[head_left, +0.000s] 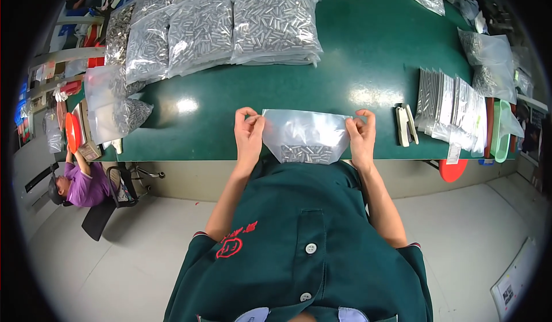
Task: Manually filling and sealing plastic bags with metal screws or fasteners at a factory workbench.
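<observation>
Left hand point(249, 135): thumb and fingers pinch the upper left corner of a clear bag point(306, 127).
Right hand point(361, 135): thumb and fingers pinch its upper right corner.
Clear bag: spread between both hands at the near edge of the green table point(230, 103), small metal pieces point(307, 153) lying in its bottom.
Far left: stacked big bags point(276, 20) full of metal pieces block that side.
Left end: a smaller bag point(109, 109), partly filled.
Right side: a stapler point(406, 125), then packed flat packets point(448, 112), then a green tray point(502, 132).
Below right edge: a red stool point(452, 170), partly hidden.
Beyond left: a seated co-worker point(89, 184) in purple.
</observation>
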The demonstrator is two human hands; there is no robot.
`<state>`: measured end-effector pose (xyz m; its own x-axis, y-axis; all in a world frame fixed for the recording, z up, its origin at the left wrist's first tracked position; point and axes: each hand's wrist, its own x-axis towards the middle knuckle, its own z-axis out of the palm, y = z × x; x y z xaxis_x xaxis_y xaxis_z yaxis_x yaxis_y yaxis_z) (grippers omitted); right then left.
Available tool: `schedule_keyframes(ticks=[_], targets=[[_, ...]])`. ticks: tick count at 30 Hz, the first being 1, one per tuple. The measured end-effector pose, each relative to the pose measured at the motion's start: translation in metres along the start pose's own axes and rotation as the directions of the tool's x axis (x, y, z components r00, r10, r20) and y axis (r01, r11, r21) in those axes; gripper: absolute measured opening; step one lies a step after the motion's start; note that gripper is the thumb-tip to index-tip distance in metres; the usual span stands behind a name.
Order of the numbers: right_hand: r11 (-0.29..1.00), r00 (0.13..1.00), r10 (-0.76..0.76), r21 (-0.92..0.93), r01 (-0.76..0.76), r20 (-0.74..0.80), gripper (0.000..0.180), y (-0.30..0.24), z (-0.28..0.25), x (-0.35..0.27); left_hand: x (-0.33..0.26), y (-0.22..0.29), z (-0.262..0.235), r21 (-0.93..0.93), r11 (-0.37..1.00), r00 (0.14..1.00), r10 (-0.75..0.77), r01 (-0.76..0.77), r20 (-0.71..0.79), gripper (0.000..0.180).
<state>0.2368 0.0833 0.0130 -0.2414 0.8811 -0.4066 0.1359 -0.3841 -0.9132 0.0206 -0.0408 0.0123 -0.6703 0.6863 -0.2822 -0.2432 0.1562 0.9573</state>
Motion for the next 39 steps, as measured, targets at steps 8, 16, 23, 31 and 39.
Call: schedule_keyframes(ticks=[8, 16, 23, 31, 39], targets=[[0.998, 0.984, 0.062, -0.008, -0.061, 0.168, 0.009, 0.003, -0.02, 0.014, 0.024, 0.005, -0.019, 0.114, 0.988, 0.952, -0.129, 0.101, 0.277, 0.013], [0.981, 0.917, 0.188, -0.113, -0.158, 0.352, 0.021, -0.004, -0.038, 0.032, 0.045, 0.017, -0.03, 0.239, 0.904, 0.803, -0.425, 0.355, 0.418, 0.022], [0.942, 0.875, 0.244, -0.316, -0.112, 0.418, 0.02, -0.014, -0.038, 0.039, 0.06, 0.038, -0.022, 0.517, 0.807, 0.748, -0.525, 0.286, 0.406, 0.023], [0.782, 0.891, -0.018, -0.549, 0.295, 0.454, 0.013, -0.045, -0.031, 0.026, 0.06, 0.06, -0.014, 0.719, 0.69, 0.77, -0.503, 0.084, 0.393, 0.017], [0.584, 0.728, -0.403, -0.457, 0.671, 0.555, 0.012, -0.074, -0.032, 0.016, 0.049, 0.084, -0.016, 0.663, 0.743, 0.796, -0.348, -0.088, 0.496, 0.01]])
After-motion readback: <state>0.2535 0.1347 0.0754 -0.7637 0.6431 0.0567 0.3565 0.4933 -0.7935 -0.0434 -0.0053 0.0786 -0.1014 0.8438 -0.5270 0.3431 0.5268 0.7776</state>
